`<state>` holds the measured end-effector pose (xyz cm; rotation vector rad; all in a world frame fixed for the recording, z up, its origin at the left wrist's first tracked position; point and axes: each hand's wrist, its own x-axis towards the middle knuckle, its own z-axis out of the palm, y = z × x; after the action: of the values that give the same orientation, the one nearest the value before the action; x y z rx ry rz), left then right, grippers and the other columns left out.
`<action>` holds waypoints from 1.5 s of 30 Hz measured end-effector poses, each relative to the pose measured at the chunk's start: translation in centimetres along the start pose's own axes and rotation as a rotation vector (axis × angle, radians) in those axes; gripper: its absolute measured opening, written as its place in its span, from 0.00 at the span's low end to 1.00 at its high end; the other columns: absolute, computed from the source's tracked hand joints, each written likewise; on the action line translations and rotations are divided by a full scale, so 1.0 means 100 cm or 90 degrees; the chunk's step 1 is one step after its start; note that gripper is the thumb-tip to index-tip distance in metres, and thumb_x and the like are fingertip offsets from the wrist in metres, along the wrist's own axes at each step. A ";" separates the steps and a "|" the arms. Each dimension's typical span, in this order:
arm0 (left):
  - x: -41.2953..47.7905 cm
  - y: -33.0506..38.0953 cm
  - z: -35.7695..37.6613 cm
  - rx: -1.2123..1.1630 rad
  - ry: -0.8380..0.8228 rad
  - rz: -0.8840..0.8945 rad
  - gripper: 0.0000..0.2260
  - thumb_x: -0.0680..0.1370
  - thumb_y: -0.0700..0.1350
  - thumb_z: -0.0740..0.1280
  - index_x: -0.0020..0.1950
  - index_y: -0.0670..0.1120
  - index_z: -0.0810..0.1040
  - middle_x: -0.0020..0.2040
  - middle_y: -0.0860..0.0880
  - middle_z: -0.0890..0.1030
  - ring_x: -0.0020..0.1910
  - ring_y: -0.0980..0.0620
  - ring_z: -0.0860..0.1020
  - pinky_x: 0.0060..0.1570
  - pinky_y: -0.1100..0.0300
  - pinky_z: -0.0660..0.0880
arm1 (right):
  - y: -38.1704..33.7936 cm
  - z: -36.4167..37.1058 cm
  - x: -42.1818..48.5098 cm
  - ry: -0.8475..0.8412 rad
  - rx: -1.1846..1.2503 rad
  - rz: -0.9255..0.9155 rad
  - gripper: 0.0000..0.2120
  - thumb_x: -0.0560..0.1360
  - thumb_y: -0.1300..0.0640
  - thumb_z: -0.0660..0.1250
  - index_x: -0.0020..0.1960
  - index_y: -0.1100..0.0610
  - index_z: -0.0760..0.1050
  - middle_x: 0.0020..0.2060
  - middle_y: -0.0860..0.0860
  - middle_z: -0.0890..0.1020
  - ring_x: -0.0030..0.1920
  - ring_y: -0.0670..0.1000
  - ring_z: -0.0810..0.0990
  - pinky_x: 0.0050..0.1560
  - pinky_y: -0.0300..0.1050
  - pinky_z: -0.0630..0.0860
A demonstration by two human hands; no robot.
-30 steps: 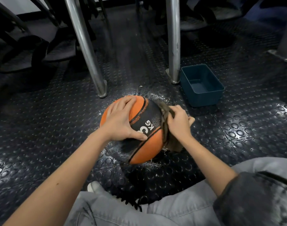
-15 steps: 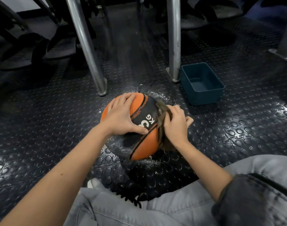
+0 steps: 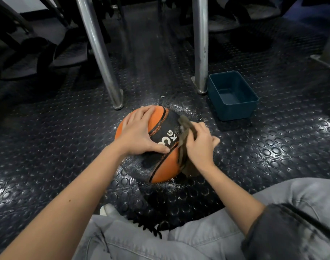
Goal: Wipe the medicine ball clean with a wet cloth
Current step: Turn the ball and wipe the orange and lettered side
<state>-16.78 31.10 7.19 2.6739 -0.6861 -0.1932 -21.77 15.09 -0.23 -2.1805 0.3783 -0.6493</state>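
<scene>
Studded black floor (image 3: 47, 147) carried the orange-and-black medicine ball (image 3: 166, 166), where fingers (image 3: 200, 128) of the right hand (image 3: 199, 147) curled round the brown cloth (image 3: 184, 132), pressed slightly further across it than a second earlier, while the left hand (image 3: 139, 132) stayed spread on its top, a blue tub (image 3: 235, 112) near beyond

Label (image 3: 169, 136) of medicine ball (image 3: 166, 166) half under left hand (image 3: 137, 132), cloth (image 3: 183, 141) half behind right hand (image 3: 199, 145)
</scene>
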 end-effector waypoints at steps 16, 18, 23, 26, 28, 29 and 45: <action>-0.002 0.000 0.006 0.000 0.033 0.005 0.61 0.47 0.74 0.61 0.77 0.50 0.51 0.73 0.55 0.56 0.73 0.55 0.52 0.72 0.53 0.42 | 0.007 0.000 0.010 -0.051 0.043 0.136 0.12 0.80 0.58 0.56 0.57 0.52 0.77 0.49 0.46 0.75 0.55 0.51 0.74 0.53 0.45 0.54; -0.005 -0.001 0.008 -0.001 0.051 0.000 0.61 0.47 0.74 0.61 0.77 0.52 0.51 0.73 0.56 0.56 0.73 0.54 0.52 0.72 0.53 0.42 | 0.009 -0.002 0.017 -0.084 0.056 0.243 0.12 0.81 0.58 0.56 0.59 0.52 0.76 0.54 0.49 0.77 0.58 0.53 0.73 0.63 0.50 0.55; -0.008 -0.004 0.011 -0.018 0.095 -0.032 0.60 0.48 0.75 0.61 0.76 0.52 0.53 0.73 0.56 0.57 0.73 0.53 0.53 0.72 0.52 0.42 | -0.014 -0.004 -0.002 -0.050 0.068 0.080 0.10 0.79 0.58 0.59 0.54 0.53 0.78 0.48 0.45 0.75 0.51 0.47 0.72 0.55 0.44 0.55; -0.007 -0.005 0.013 -0.024 0.114 -0.045 0.60 0.49 0.75 0.60 0.76 0.51 0.54 0.73 0.55 0.57 0.73 0.52 0.54 0.72 0.52 0.42 | -0.019 -0.002 -0.016 -0.041 -0.002 -0.091 0.09 0.77 0.57 0.60 0.52 0.52 0.78 0.43 0.41 0.71 0.46 0.43 0.68 0.46 0.43 0.51; -0.008 -0.001 0.013 -0.025 0.107 -0.047 0.59 0.51 0.75 0.63 0.77 0.51 0.53 0.73 0.54 0.56 0.73 0.51 0.53 0.72 0.52 0.42 | -0.013 -0.003 -0.008 -0.034 -0.002 -0.070 0.10 0.77 0.57 0.58 0.52 0.52 0.78 0.43 0.42 0.72 0.47 0.44 0.70 0.46 0.43 0.51; -0.009 0.003 0.013 -0.024 0.095 -0.046 0.58 0.54 0.73 0.68 0.77 0.50 0.52 0.73 0.54 0.56 0.73 0.51 0.52 0.72 0.52 0.42 | -0.010 -0.006 -0.001 -0.036 0.031 -0.015 0.10 0.78 0.58 0.58 0.53 0.52 0.78 0.45 0.44 0.74 0.49 0.46 0.72 0.47 0.42 0.51; 0.010 0.006 0.005 0.096 0.082 0.178 0.39 0.61 0.73 0.59 0.64 0.50 0.71 0.61 0.56 0.72 0.61 0.56 0.69 0.59 0.67 0.56 | 0.001 -0.014 0.032 -0.188 0.098 0.138 0.10 0.78 0.59 0.61 0.57 0.55 0.77 0.52 0.51 0.80 0.54 0.50 0.77 0.58 0.47 0.72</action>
<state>-16.30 29.91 6.90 2.6624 -1.0576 0.1082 -19.91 12.66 1.42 -2.0148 0.3865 -0.2252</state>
